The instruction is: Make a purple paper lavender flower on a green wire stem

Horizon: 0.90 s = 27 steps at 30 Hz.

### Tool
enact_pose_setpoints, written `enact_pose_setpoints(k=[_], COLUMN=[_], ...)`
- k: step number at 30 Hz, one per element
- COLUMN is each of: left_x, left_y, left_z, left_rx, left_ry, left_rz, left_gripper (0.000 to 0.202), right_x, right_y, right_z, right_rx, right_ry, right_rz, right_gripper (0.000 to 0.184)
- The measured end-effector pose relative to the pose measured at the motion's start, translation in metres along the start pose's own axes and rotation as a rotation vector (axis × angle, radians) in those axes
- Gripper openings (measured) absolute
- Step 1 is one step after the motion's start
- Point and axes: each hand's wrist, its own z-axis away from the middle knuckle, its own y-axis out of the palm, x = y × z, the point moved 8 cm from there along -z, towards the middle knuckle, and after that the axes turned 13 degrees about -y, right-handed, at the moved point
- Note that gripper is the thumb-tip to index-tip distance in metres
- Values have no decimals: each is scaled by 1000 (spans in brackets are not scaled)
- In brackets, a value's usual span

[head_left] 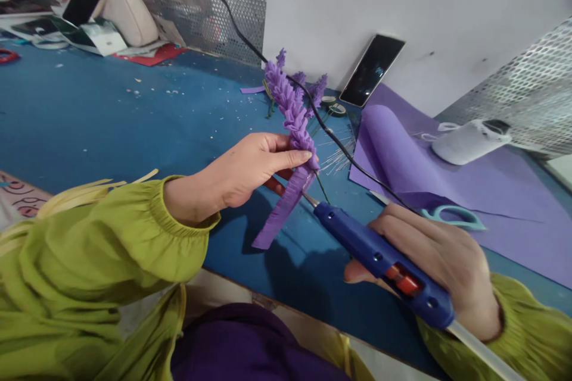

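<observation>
My left hand point(257, 169) pinches a purple artificial lavender stem point(291, 104) near the lower end of its flower spike, above the blue table. From that spot a loose purple paper strip point(281, 208) hangs down to the left. A thin green wire stalk sticks out below my fingers. My right hand point(429, 256) is wrapped round a blue hot glue gun point(379, 256) with a clear glue stick in its rear end. The gun's metal nozzle point(309, 198) is at the strip's right edge, just below my left fingers; whether it touches is hard to tell.
A black cord point(330, 131) runs across the scene by the flower. To the right lie purple paper sheets point(482, 190), light-blue scissors point(460, 217) and a white pouch-like item point(469, 141). A phone point(373, 70) leans on the white board point(402, 0). Thin wires point(337, 158) lie behind the gun.
</observation>
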Motion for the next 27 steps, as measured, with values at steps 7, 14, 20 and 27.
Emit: enact_pose_setpoints(k=[7, 14, 20, 27], left_x=[-1, 0, 2, 3], left_y=[0, 0, -6, -3], left_z=[0, 0, -1, -1], left_rx=[-12, -7, -57, -58], left_ry=[-17, -19, -40, -75], left_rz=[4, 41, 82, 92], left_gripper=[17, 17, 16, 14], right_x=[-1, -1, -20, -60], right_y=[-1, 6, -17, 25], right_z=[0, 2, 10, 13], right_rx=[-25, 36, -229, -21], right_ry=[16, 13, 196, 270], right_rz=[43, -45, -140, -62], right_gripper=[19, 23, 29, 33])
